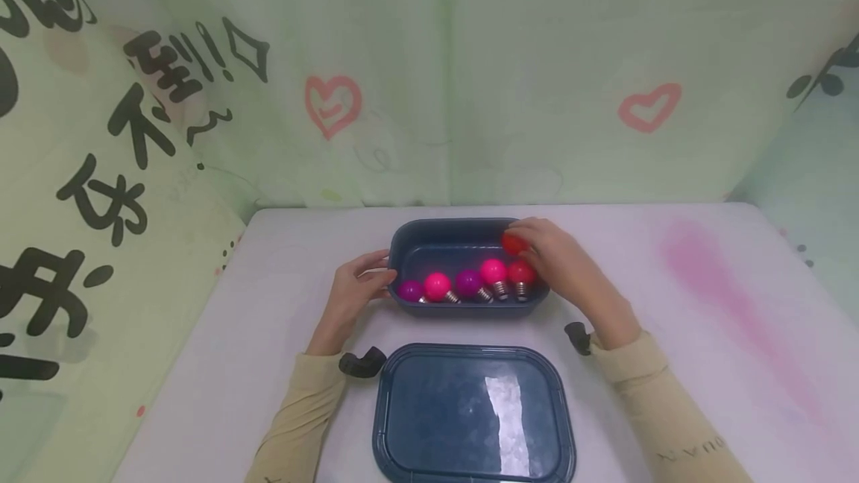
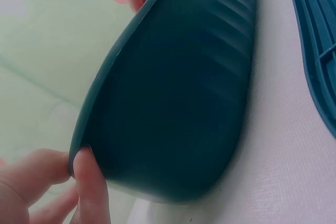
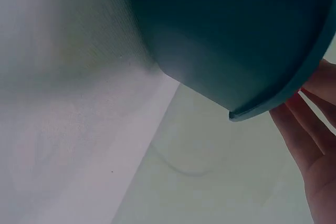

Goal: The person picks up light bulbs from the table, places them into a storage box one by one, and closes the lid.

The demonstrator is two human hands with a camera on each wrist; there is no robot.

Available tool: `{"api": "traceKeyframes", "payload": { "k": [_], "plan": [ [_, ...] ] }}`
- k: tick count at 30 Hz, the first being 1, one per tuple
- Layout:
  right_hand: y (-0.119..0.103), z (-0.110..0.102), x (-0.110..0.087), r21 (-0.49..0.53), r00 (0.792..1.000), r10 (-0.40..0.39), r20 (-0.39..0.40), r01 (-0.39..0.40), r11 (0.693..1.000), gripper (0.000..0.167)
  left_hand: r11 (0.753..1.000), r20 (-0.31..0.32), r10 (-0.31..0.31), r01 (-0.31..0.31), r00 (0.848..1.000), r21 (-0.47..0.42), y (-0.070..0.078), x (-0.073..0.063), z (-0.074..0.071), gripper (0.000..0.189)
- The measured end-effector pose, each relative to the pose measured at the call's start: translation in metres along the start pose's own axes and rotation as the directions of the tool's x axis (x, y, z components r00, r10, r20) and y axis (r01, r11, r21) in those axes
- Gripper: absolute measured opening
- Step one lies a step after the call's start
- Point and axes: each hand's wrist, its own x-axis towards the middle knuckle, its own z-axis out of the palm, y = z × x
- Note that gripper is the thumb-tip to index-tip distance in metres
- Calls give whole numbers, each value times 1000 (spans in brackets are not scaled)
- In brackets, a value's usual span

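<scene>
A dark blue plastic box (image 1: 463, 310) stands on the table with several round light bulbs inside, lying in a row along its near side. Among them are a purple bulb (image 1: 468, 282), a pink bulb (image 1: 438, 286) and a red bulb (image 1: 521, 272). My left hand (image 1: 356, 289) pinches the box's left rim between thumb and fingers, which the left wrist view shows close up. At the right end of the box, my right hand (image 1: 553, 256) holds another red bulb (image 1: 514, 244) over the interior. The box wall hides that bulb almost wholly in the right wrist view.
Nearer me on the table (image 1: 221, 393) lies a dark blue lid (image 1: 470, 412). Black wrist straps show at the left (image 1: 362, 362) and right sleeve cuffs. A pale green curtain (image 1: 496, 95) with drawn hearts hangs behind the table.
</scene>
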Motion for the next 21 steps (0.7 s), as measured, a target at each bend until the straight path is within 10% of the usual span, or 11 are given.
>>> {"api": "traceKeyframes", "payload": {
  "k": [21],
  "plan": [
    [7, 19, 19, -40, 997, -70, 18, 71, 997, 37, 1000, -1, -4, 4, 1000, -3, 1, 2, -1, 45]
  ]
}}
